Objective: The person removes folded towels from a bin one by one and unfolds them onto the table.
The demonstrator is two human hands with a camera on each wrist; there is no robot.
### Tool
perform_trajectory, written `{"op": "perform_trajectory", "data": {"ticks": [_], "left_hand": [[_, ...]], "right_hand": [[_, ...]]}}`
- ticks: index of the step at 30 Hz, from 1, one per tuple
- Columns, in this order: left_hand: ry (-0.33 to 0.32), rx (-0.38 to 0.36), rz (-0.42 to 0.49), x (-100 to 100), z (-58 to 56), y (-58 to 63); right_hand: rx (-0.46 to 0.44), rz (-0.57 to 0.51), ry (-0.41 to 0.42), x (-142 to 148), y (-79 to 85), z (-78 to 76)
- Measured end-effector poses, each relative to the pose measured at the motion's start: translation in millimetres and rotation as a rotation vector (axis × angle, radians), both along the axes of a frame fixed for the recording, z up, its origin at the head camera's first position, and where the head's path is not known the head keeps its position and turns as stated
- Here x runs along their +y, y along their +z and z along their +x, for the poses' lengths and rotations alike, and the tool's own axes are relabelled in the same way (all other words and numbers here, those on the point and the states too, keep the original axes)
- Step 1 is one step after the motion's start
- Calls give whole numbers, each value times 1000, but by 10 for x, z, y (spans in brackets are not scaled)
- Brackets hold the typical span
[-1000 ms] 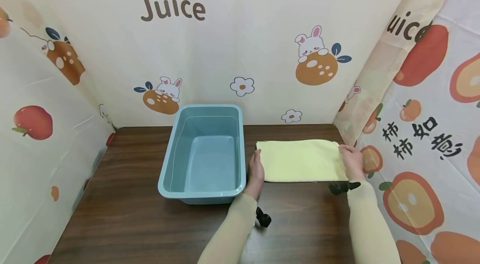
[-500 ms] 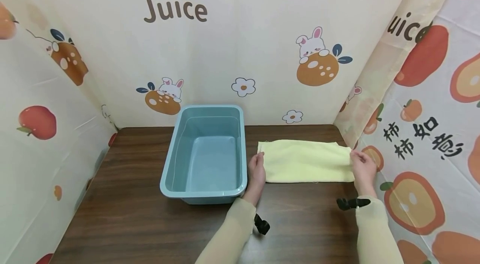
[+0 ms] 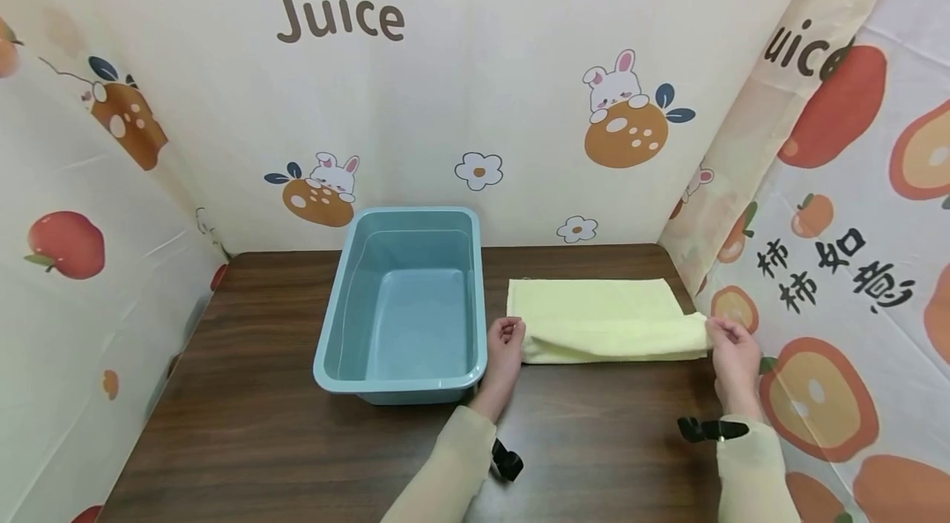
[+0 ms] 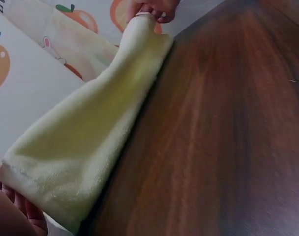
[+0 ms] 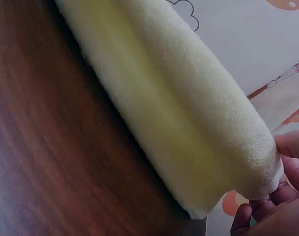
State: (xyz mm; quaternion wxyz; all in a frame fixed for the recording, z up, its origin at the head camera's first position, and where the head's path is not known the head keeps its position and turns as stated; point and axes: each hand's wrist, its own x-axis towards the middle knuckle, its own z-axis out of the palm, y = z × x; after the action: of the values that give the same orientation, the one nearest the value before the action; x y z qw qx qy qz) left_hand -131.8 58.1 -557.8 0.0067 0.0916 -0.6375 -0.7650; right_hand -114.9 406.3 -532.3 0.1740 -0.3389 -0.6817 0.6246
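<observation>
A pale yellow towel (image 3: 594,304), folded into a long strip, lies on the table to the right of the blue basin. My left hand (image 3: 503,362) pinches its near left corner, and my right hand (image 3: 736,362) pinches the near right corner. Between them the front layer of the towel is raised and bowed, as the left wrist view also shows with the towel (image 4: 85,123) standing off the wood. In the right wrist view, thumb and fingers of the right hand (image 5: 282,191) grip the towel's end (image 5: 257,167).
The light blue basin (image 3: 399,387) stands right beside my left hand, with nothing inside. Dark brown wood forms the table (image 3: 245,424). A printed curtain (image 3: 475,77) hangs behind it, and another printed cloth (image 3: 816,300) hangs close to my right hand.
Both hands have come nearer to me, the right one also further right. The right hand now holds the towel's near corner, and the towel's front layer has lifted off its flat lie.
</observation>
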Motion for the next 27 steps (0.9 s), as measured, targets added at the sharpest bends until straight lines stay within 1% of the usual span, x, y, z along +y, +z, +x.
{"op": "perform_trajectory", "data": {"ticks": [3, 5, 6, 7, 10, 12, 14, 17, 19, 21, 24, 27], "left_hand": [[-48, -7, 2, -50, 74, -34], [-85, -4, -3, -89, 137, -24], [-104, -3, -11, -112, 168, -8], [-126, -4, -25, -136, 203, 22], [-177, 1, -50, -205, 301, 116], [-213, 12, -76, -238, 343, 129], [-248, 19, -100, -258, 371, 77], [-300, 28, -137, -279, 382, -68], [-325, 31, -178, -302, 388, -147], [-337, 36, -231, -329, 398, -185], [-357, 38, -334, -366, 411, -202], [-371, 84, -472, -381, 406, -183]], "right_hand": [[-30, 32, 10, 6, -42, 64], [-29, 38, 2, 7, -71, 103], [-22, 31, -5, 7, -86, 120], [-23, 47, -6, 10, -104, 138], [-56, 108, 3, 22, -151, 203], [-98, 154, 13, 32, -181, 259], [-146, 200, 28, 47, -200, 319], [-211, 254, 45, 62, -236, 405], [-265, 320, 66, 72, -270, 446], [-315, 389, 91, 74, -306, 474], [-360, 501, 132, 69, -337, 489], [-358, 614, 179, 38, -311, 482]]}}
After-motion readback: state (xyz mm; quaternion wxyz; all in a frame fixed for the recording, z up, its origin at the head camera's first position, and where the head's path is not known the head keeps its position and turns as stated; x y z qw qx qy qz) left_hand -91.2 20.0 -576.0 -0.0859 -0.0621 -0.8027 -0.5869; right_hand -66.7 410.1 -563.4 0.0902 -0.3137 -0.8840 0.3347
